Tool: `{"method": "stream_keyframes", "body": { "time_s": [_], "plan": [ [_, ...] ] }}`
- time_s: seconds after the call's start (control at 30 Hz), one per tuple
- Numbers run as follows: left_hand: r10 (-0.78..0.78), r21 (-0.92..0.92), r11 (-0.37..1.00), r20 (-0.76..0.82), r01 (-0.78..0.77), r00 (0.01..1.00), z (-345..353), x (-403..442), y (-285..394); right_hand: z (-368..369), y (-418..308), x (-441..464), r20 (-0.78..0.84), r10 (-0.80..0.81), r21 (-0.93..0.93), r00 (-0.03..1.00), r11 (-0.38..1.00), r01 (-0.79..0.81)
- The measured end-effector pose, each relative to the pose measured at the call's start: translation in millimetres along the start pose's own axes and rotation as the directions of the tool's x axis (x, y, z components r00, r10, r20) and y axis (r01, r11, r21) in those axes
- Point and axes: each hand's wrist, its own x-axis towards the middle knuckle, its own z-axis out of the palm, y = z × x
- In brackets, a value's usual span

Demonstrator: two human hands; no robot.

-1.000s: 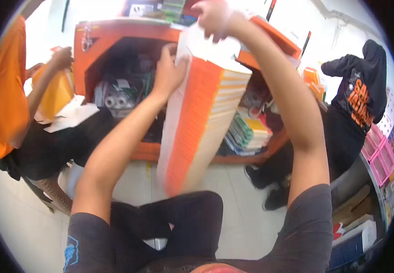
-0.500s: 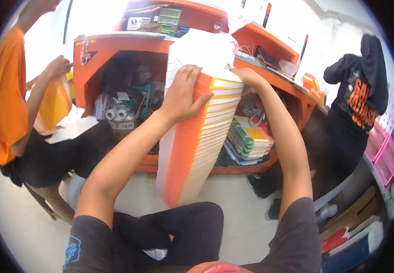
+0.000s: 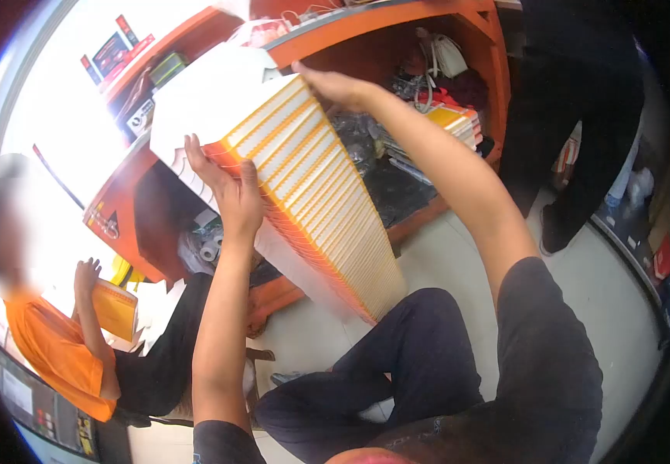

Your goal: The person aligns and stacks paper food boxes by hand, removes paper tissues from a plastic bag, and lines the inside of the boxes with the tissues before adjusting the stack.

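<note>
A tall stack of spiral-bound-looking books [image 3: 304, 166] with white pages and orange-yellow edges rises from the floor in front of my knees. White sheets [image 3: 207, 89] cover its top. My left hand [image 3: 234, 197] lies against the orange left side near the top, fingers spread and thumb raised. At the far upper corner, my right hand [image 3: 339, 87] holds the edge of the stack; some of its fingers are hidden behind it.
Behind the stack stands an orange counter [image 3: 397, 29] with open shelves holding books [image 3: 455, 124] and plastic bags. A person in an orange shirt [image 3: 61, 340] sits at left with a yellow book [image 3: 112, 311]. Another person's dark trousers [image 3: 559, 116] stand at right.
My view has turned, so the stack appears tilted and further left at its top. My left hand has shifted to the stack's left edge, and my right hand stays at the far corner.
</note>
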Motion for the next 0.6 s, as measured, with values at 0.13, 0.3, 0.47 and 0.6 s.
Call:
{"method": "stream_keyframes", "body": {
  "time_s": [0.13,0.3,0.47,0.6],
  "plan": [
    [-0.138,-0.075,0.987,0.038,0.140,0.990,9.5,3.0,5.3,10.6,40.3,-10.2,-0.113,-0.055,0.172,0.992,0.982,0.074],
    [-0.155,-0.054,0.987,-0.009,0.154,0.988,15.3,2.6,5.5,22.4,37.3,-13.9,0.085,-0.265,0.508,0.960,0.841,0.187],
    [-0.238,-0.116,0.964,0.037,0.241,0.970,16.7,10.6,16.4,19.5,61.0,-23.7,0.068,-0.311,0.534,0.948,0.814,0.228],
    [-0.267,0.010,0.964,0.060,0.267,0.962,9.1,17.7,13.2,27.3,58.4,-33.5,-0.001,-0.164,0.512,0.987,0.847,0.141]
  ]
}}
